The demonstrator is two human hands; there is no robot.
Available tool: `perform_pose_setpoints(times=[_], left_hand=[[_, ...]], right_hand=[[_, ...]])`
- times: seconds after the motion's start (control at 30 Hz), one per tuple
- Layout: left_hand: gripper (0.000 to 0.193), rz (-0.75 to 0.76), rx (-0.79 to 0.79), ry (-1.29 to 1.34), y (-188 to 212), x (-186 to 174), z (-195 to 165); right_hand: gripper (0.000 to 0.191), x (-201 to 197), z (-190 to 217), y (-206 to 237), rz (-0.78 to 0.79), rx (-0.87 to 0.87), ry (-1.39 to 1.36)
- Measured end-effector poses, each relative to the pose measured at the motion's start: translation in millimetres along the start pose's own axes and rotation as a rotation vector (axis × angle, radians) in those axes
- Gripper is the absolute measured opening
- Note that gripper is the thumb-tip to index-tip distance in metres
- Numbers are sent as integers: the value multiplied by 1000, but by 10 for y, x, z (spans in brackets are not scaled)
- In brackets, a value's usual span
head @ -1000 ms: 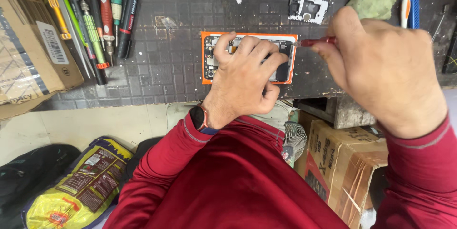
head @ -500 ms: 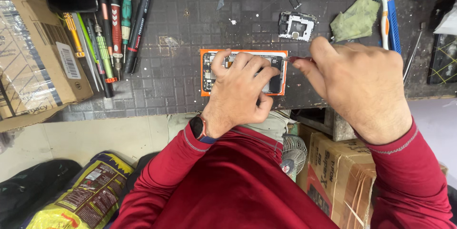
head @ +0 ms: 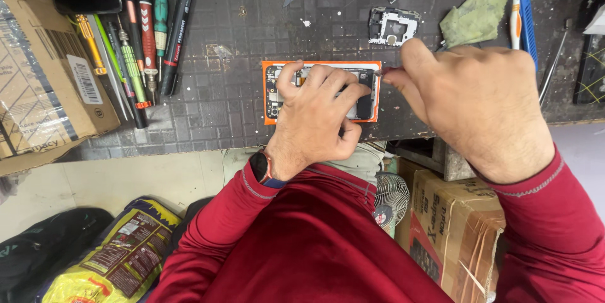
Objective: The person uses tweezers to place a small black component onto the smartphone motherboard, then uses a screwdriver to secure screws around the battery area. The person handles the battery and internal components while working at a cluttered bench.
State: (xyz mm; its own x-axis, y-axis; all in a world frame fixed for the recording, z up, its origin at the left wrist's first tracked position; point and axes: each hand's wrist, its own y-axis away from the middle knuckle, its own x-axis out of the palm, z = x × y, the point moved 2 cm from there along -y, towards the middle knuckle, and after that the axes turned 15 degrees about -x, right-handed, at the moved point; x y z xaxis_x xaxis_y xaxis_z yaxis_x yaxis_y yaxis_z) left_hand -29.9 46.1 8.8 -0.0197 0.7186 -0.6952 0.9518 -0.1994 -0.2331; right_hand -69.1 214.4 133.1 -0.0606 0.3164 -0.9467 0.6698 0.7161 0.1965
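Observation:
An opened phone with an orange frame (head: 270, 92) lies on the dark gridded work mat (head: 220, 114), its inner boards showing. My left hand (head: 315, 117) rests flat on it, fingers spread across the inside, pinning it down. My right hand (head: 472, 98) is closed around a thin tool whose metal tip (head: 378, 72) touches the phone's upper right corner; most of the tool is hidden in the fist. Both arms wear red sleeves.
Several screwdrivers and pens (head: 142, 45) lie at the mat's left beside a cardboard box (head: 38, 82). A small black phone part (head: 394, 26), a green cloth (head: 472, 16) and a toothbrush (head: 513, 0) sit behind. Below the bench are a small fan (head: 391, 199), another box (head: 454, 234) and bags.
The view has shifted a little, so the phone appears lower and nearer the centre. Both hands stay on the phone in much the same grip.

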Motion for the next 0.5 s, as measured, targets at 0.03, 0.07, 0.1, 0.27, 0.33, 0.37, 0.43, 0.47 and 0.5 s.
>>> perform_pose_setpoints(times=[0.03, 0.07, 0.1, 0.27, 0.33, 0.37, 0.43, 0.47, 0.5], left_hand=[[43, -2, 0, 4, 3, 0, 2], [43, -4, 2, 10, 3, 4, 2], [44, -5, 1, 7, 2, 8, 2], [43, 10, -6, -9, 4, 20, 4], [43, 3, 3, -4, 3, 17, 6], [43, -1, 5, -1, 7, 16, 6], [43, 8, -1, -1, 13, 16, 11], [43, 12, -4, 0, 16, 23, 9], [43, 7, -1, -1, 16, 22, 13]], right_hand=[[37, -2, 4, -2, 15, -4, 17], [39, -5, 5, 0, 30, -7, 36], [40, -8, 4, 2, 46, -9, 55], [36, -29, -40, 15, -58, -55, -71], [32, -33, -70, 15, -74, -75, -107], [30, -29, -79, 10, -52, -76, -80], [28, -17, -91, -9, 5, -65, -40], [27, -9, -96, -20, 41, -54, -26], [28, -6, -100, -27, 76, -42, -12]])
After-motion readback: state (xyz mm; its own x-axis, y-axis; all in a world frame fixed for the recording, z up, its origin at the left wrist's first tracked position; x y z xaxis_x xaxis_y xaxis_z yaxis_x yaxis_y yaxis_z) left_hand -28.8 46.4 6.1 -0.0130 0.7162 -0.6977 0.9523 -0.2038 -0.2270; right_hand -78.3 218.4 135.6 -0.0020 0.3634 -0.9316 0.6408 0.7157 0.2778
